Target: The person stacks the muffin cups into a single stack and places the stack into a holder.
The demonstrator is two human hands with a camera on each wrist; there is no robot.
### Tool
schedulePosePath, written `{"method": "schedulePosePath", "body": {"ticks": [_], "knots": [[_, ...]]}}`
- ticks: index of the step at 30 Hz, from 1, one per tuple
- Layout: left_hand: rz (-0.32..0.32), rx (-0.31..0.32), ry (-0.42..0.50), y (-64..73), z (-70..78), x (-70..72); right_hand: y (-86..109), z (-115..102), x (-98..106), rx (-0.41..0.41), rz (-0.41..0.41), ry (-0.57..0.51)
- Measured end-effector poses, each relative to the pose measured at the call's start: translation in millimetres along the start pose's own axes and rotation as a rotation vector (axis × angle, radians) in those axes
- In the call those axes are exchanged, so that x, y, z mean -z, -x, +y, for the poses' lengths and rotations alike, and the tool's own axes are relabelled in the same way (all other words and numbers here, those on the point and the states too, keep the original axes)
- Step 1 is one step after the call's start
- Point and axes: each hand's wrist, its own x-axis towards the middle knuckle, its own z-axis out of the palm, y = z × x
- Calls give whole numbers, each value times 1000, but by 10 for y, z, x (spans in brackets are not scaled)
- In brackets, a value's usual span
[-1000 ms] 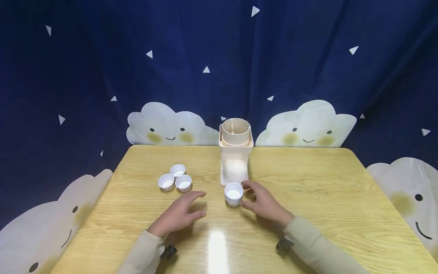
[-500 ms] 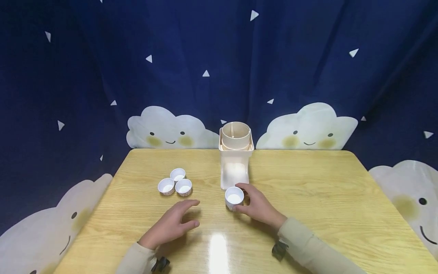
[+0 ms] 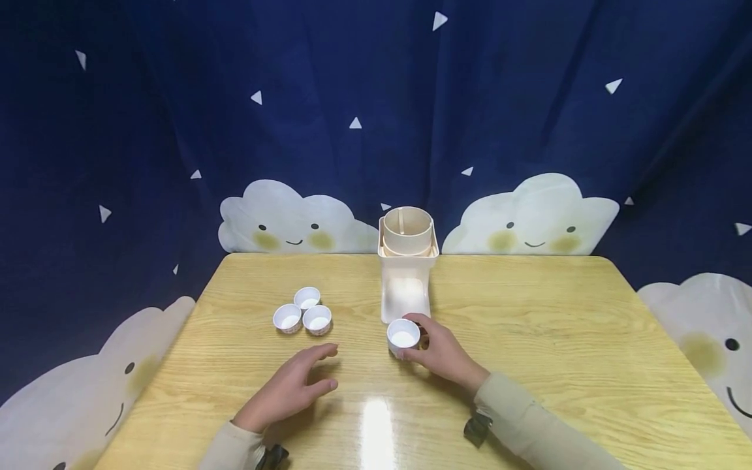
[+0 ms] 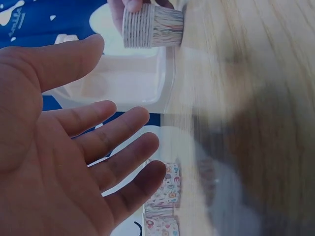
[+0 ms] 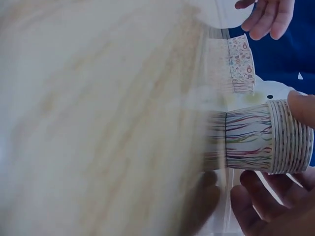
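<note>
A nested stack of paper cups (image 3: 402,335) stands upright on the table at the centre of the head view. My right hand (image 3: 444,354) grips it near the rims, thumb on the near side, forefinger on the far side. Coloured streaks mark the stack (image 5: 248,140) in the right wrist view. My left hand (image 3: 286,390) hovers left of the stack with fingers spread, holding nothing. Directly behind the stack is a cream plastic stand (image 3: 405,297) with a round tube (image 3: 408,236) set in its top.
Three patterned paper cups (image 3: 317,321) stand grouped on the left part of the wooden table (image 3: 529,326), mouths up. A dark blue curtain (image 3: 305,78) with white clouds hangs behind the table's far edge.
My right hand has closed in from beside the cup stack and taken hold of it. My left hand has drawn back slightly to the left. The stack stays in place.
</note>
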Motion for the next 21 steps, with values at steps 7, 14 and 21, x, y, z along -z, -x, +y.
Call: {"method": "schedulePosePath", "body": {"ticks": [7, 14, 21], "knots": [[3, 42, 34, 44, -26, 40, -3, 22, -24, 20, -19, -9], [16, 14, 46, 48, -49, 115, -24, -6, 0, -32, -28, -9], [42, 67, 56, 45, -68, 179, -40, -17, 10, -47, -73, -13]]}}
